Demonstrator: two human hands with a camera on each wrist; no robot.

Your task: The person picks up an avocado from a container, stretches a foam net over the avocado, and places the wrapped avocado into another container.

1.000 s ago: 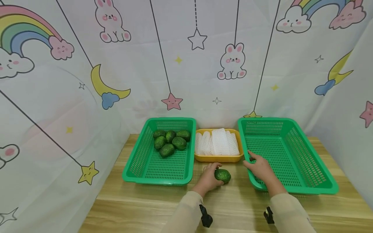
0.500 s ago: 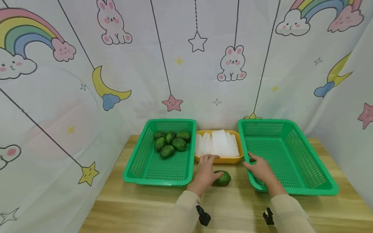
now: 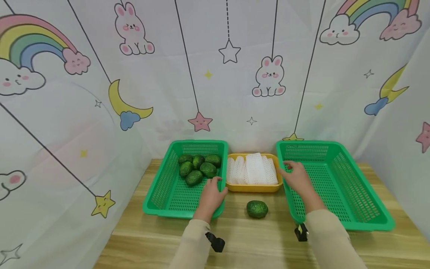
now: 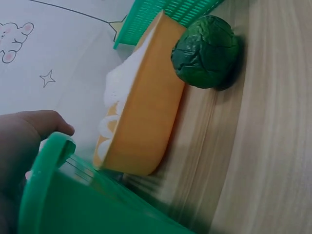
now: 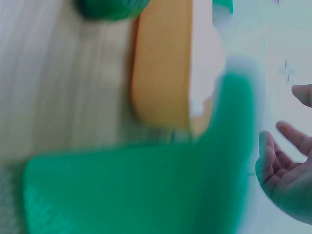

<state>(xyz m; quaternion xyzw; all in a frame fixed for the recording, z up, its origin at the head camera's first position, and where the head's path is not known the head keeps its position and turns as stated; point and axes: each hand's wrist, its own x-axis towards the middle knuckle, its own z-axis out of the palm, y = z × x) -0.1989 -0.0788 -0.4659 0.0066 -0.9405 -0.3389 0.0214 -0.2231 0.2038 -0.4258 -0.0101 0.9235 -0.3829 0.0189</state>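
A single dark green avocado (image 3: 257, 209) lies on the wooden table between two green baskets, with neither hand on it. Over the right rim of the left basket (image 3: 158, 213) hovers my left hand (image 3: 211, 198), fingers loosely bent and holding nothing. Several avocados (image 3: 194, 178) sit together at the back of that basket. My right hand (image 3: 298, 179) is above the left rim of the right basket (image 3: 369, 226); its fingers are relaxed with nothing between them. In the right wrist view, this hand (image 5: 287, 175) appears apart from the blurred rim.
Behind the avocado, a yellow tray (image 3: 253, 188) full of white mesh foam sleeves (image 3: 256, 169) stands between the baskets. A patterned cloth (image 3: 231, 86) hangs behind and on both sides of the table (image 3: 255, 246).
My left hand has let go of the avocado and moved left to the left basket's rim. My right hand has risen from the right basket's rim and shifted slightly away.
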